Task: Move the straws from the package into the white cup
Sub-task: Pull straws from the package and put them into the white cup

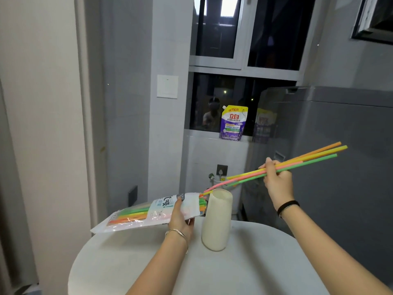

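A clear plastic package (136,216) of coloured straws is held above the table, tilted with its open mouth up to the right. My left hand (180,220) grips it from below near the label. My right hand (276,177) holds a bunch of several straws (306,159), orange, yellow, pink and green. Their lower ends reach down to the package mouth, just above the rim of the tall white cup (215,222). The cup stands upright on the table, right of my left hand. Its inside is hidden from here.
The round white table (244,271) fills the lower view. A grey washing machine (344,167) stands close on the right, behind my right hand. A purple detergent pouch (232,123) sits on the window ledge. A wall and door frame are on the left.
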Tool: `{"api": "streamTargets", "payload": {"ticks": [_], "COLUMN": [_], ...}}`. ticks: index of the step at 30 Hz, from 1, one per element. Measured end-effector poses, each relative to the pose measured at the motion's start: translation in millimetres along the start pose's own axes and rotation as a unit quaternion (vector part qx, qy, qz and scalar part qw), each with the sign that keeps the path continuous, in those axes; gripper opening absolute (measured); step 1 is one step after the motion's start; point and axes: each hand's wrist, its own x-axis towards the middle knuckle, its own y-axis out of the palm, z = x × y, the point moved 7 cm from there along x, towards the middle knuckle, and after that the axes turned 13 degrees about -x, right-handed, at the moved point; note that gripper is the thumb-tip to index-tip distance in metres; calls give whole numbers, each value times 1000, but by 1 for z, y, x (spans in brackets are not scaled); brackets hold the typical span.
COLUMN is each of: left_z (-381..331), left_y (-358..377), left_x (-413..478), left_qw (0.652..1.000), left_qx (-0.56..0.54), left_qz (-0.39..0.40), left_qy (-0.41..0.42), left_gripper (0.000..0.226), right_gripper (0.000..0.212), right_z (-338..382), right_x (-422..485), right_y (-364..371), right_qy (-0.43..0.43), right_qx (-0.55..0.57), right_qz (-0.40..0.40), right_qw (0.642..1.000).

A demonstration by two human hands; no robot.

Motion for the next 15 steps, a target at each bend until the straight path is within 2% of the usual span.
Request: {"api": "streamTargets", "payload": {"ticks": [5, 10, 15], "left_z": [7, 0, 0], "left_y": [2, -3, -2], "left_x": [12, 24, 26], "left_qw": [1000, 1000, 1000], "left_qx": [-5, 18, 10], "left_qz": [14, 10, 17], "left_qy": [-11, 2, 0], "left_gripper": [52, 35, 33], "right_gripper": [38, 38, 37], "right_z": [-4, -1, 8], "right_x": [13, 23, 33], "right_y": [10, 26, 17], "right_qy": [-35, -77, -90], "right_qx": [-51, -95, -90], "right_qz": [6, 37, 9], "right_qw": [998, 992, 992]}}
